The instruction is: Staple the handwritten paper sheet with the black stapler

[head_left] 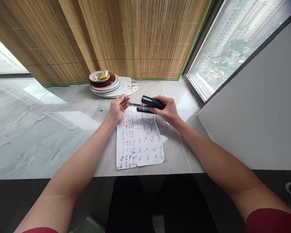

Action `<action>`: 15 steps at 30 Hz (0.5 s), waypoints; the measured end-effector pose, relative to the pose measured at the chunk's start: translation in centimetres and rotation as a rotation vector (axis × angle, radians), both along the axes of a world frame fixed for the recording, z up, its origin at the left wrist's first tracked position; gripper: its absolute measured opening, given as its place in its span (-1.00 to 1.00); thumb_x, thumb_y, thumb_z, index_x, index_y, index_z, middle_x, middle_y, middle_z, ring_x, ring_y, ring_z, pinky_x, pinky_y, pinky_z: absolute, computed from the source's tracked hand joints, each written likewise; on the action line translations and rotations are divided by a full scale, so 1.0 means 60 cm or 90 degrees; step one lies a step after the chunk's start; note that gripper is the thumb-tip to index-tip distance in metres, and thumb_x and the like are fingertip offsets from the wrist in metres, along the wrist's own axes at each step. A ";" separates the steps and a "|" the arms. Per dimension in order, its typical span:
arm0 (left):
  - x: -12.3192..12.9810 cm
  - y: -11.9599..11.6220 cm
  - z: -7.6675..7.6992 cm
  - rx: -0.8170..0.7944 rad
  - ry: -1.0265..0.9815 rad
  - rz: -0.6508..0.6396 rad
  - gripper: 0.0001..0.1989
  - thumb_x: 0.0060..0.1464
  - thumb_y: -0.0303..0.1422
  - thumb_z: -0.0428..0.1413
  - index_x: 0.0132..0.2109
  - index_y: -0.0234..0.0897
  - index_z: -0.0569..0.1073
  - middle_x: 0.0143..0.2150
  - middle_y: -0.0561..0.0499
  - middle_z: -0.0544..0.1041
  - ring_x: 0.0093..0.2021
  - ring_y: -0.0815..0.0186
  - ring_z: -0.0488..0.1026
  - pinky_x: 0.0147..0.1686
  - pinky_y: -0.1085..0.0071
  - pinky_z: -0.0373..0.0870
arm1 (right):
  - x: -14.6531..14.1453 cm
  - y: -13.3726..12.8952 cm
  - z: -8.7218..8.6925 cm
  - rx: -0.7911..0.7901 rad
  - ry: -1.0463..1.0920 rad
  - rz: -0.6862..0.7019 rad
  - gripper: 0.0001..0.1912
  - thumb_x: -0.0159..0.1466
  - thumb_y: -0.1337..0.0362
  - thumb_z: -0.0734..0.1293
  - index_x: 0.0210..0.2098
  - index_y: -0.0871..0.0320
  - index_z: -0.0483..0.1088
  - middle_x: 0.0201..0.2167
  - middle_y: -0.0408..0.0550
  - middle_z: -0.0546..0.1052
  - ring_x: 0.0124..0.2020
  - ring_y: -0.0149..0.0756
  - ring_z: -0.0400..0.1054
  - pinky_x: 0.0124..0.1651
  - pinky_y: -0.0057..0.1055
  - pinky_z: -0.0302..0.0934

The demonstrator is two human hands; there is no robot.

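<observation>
Gripping a black stapler [152,102], right fingers [160,98] partly cover it; whether left fingers [124,100] hold anything, I cannot tell.

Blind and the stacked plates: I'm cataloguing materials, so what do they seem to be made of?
Blind: matte bamboo or similar wood, judging by its narrow tan slats; the green edging may be cloth.
White plates: probably smooth glazed ceramic, from their pale, even rims, though plastic is possible.
Brown plate: perhaps glossy tinted glass, given its deep amber shine.

Handwriting [133,145] on paper [144,160], white lettering [146,98] on stapler [155,103]: illegible.
</observation>
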State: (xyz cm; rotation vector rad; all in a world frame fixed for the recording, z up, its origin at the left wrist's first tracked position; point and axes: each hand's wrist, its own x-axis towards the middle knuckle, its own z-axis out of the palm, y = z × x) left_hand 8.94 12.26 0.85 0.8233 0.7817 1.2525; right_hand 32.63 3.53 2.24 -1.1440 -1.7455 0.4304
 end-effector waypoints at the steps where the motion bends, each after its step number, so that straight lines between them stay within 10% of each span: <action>1: -0.001 0.001 0.001 0.002 -0.009 0.019 -0.84 0.25 -0.32 0.31 -0.24 -0.32 0.55 -0.27 -0.01 0.64 -0.37 0.46 0.58 -0.27 0.56 0.56 | -0.001 -0.002 0.002 -0.040 0.019 0.038 -0.66 0.23 0.07 0.49 -0.07 0.12 0.59 -0.25 -0.07 0.59 -0.22 -0.20 0.43 -0.15 -0.21 0.33; 9: -0.002 -0.007 0.008 0.059 0.015 -0.047 -0.69 0.06 -0.25 0.45 -0.26 -0.29 0.51 -0.36 0.10 0.56 -0.51 0.55 0.45 -0.46 0.62 0.46 | -0.011 -0.012 0.001 -0.134 -0.058 0.172 -0.73 0.15 0.16 0.55 -0.24 0.14 0.53 -0.33 -0.13 0.57 -0.32 -0.32 0.40 -0.24 -0.35 0.25; 15: -0.002 -0.019 0.011 0.166 0.027 -0.200 -0.55 -0.10 -0.10 0.52 -0.27 -0.26 0.50 -0.40 0.11 0.57 -0.59 0.53 0.40 -0.59 0.58 0.38 | -0.034 -0.048 0.044 0.038 -0.157 0.112 -0.77 0.25 0.08 0.51 -0.34 0.08 0.49 -0.36 -0.08 0.54 -0.25 -0.21 0.37 -0.15 -0.23 0.24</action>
